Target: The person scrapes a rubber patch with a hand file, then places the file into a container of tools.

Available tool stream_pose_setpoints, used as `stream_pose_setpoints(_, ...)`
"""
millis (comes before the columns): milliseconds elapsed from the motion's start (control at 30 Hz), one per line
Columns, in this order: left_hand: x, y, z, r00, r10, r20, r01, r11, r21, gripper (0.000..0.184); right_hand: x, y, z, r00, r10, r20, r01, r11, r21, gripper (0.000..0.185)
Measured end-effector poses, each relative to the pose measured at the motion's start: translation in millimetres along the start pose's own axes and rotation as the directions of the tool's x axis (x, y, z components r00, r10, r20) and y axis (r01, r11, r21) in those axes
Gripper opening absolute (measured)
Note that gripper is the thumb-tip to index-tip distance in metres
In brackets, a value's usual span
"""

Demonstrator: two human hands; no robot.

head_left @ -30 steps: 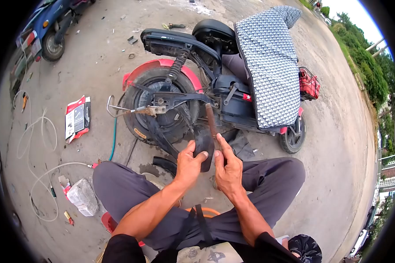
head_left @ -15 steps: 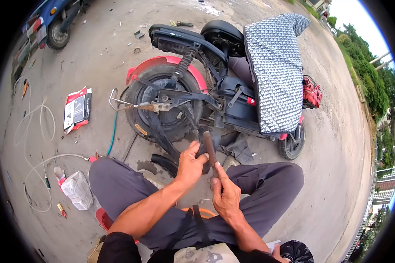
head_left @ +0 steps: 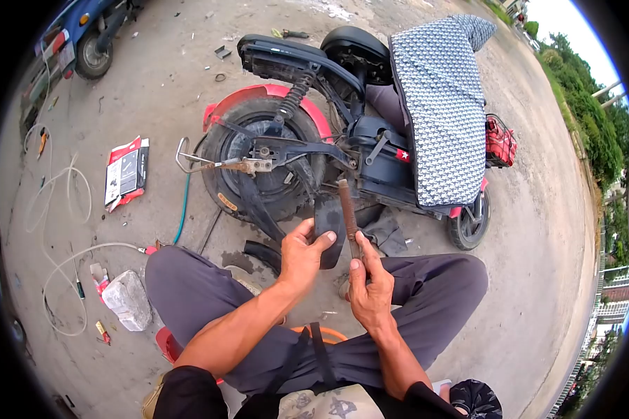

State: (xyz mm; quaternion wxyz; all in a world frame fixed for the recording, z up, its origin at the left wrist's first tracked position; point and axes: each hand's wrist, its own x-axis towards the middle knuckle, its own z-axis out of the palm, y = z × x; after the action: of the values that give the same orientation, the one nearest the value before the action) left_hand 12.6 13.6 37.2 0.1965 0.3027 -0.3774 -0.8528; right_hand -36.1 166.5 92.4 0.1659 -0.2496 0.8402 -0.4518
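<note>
Black rubber inner tube (head_left: 328, 216) is pinched in my left hand (head_left: 300, 260), with the thumb pressed on its flattened face. My right hand (head_left: 370, 290) grips a rusty flat file (head_left: 346, 208), its fingers wrapped around the lower end and its tip pointing up and away. The file stands just right of the tube; whether they touch I cannot tell. Beyond my hands, a scooter lies on its side, and its rear wheel (head_left: 262, 157) faces me. The tube runs up toward the tire, partly hidden there.
A patterned cover (head_left: 444, 112) drapes the scooter's front. To my left lie a stone block (head_left: 127, 300), a red-and-white packet (head_left: 126, 173) and a pale air hose (head_left: 63, 262). Dark cloth (head_left: 384, 234) lies beside the wheel. A blue vehicle (head_left: 77, 21) stands at the upper left.
The file has moved right and farther away, from across the tube to beside it. My left hand has turned the tube so its broad black face now shows.
</note>
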Motion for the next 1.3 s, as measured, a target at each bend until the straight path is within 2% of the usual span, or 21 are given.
stream_pose_setpoints(67, 0.1, -0.9, -1.1, 1.0, 0.006, -0.012, -0.006, 1.0, 0.003, 0.022, -14.8, 3.9, 1.4, 0.999, -0.05, 0.004, 0.05, 0.997, -0.061, 0.053)
stream_pose_setpoints(167, 4.6, -14.6, -7.4, 0.998, 0.06, 0.005, -0.06, 0.989, 0.138, 0.015, -29.7, 1.7, 7.3, 0.992, -0.125, 0.02, 0.127, 0.983, -0.136, 0.055)
stream_pose_setpoints(300, 7.1, -23.2, -14.4, 0.995, 0.079, 0.056, -0.089, 0.971, 0.222, 0.017, 16.1, -14.1, 24.6, 0.994, -0.112, -0.005, 0.107, 0.962, -0.251, 0.059)
stream_pose_setpoints(467, 5.3, -13.6, -12.4, 0.997, 0.072, 0.021, -0.075, 0.962, 0.263, 0.014, -15.6, 9.8, 18.4, 0.959, -0.283, -0.032, 0.27, 0.938, -0.216, 0.06)
stream_pose_setpoints(567, 4.6, -15.5, -8.1, 0.981, 0.183, 0.064, -0.194, 0.928, 0.317, 0.017, -37.1, 4.2, 13.4, 0.986, -0.167, -0.007, 0.16, 0.954, -0.252, 0.056)
stream_pose_setpoints(700, 2.9, -8.4, -9.8, 0.992, 0.101, 0.074, -0.119, 0.947, 0.299, 0.02, 23.3, -10.4, 29.7, 0.968, -0.241, -0.067, 0.213, 0.935, -0.285, 0.057)
stream_pose_setpoints(733, 1.2, -7.7, -10.0, 0.994, 0.089, 0.069, -0.105, 0.956, 0.275, 0.021, 32.2, -22.3, 23.8, 0.989, -0.149, -0.001, 0.142, 0.944, -0.299, 0.056)
stream_pose_setpoints(800, 0.1, -5.6, -9.8, 0.998, 0.039, 0.046, -0.048, 0.977, 0.21, 0.021, 29.1, -16.3, 16.7, 0.963, -0.253, -0.088, 0.233, 0.953, -0.194, 0.055)
stream_pose_setpoints(833, 2.3, -6.1, -9.5, 0.995, 0.082, 0.049, -0.09, 0.973, 0.213, 0.022, 22.3, -10.2, 12.1, 0.946, -0.301, -0.121, 0.282, 0.948, -0.15, 0.055)
stream_pose_setpoints(867, 3.4, -7.7, -8.8, 0.992, 0.119, 0.049, -0.126, 0.969, 0.214, 0.023, 3.6, 0.6, 8.3, 0.97, -0.207, -0.125, 0.199, 0.977, -0.077, 0.052)
stream_pose_setpoints(967, 8.4, -16.4, -7.8, 0.987, 0.156, 0.039, -0.161, 0.963, 0.215, 0.023, -30.0, 7.5, 11.6, 0.977, -0.213, -0.029, 0.205, 0.964, -0.169, 0.052)
stream_pose_setpoints(1000, 9.6, -21.4, -11.0, 0.987, 0.151, 0.046, -0.158, 0.96, 0.233, 0.022, -27.5, 6.9, 17.4, 0.985, -0.168, -0.027, 0.161, 0.972, -0.168, 0.055)
stream_pose_setpoints(1133, 2.2, -3.7, -6.2, 0.998, 0.062, 0.032, -0.067, 0.974, 0.216, 0.009, 26.0, -14.6, 26.1, 0.983, -0.185, -0.006, 0.177, 0.949, -0.262, 0.059)
stream_pose_setpoints(1233, 0.3, 0.9, -4.2, 0.996, 0.086, 0.02, -0.089, 0.963, 0.254, 0.012, 8.0, -0.4, 23.5, 0.952, -0.304, -0.039, 0.286, 0.925, -0.251, 0.06)
stream_pose_setpoints(1300, 5.8, -9.2, -7.8, 0.992, 0.124, 0.028, -0.127, 0.962, 0.242, 0.017, -14.3, 5.6, 17.8, 0.964, -0.266, -0.017, 0.254, 0.934, -0.251, 0.061)
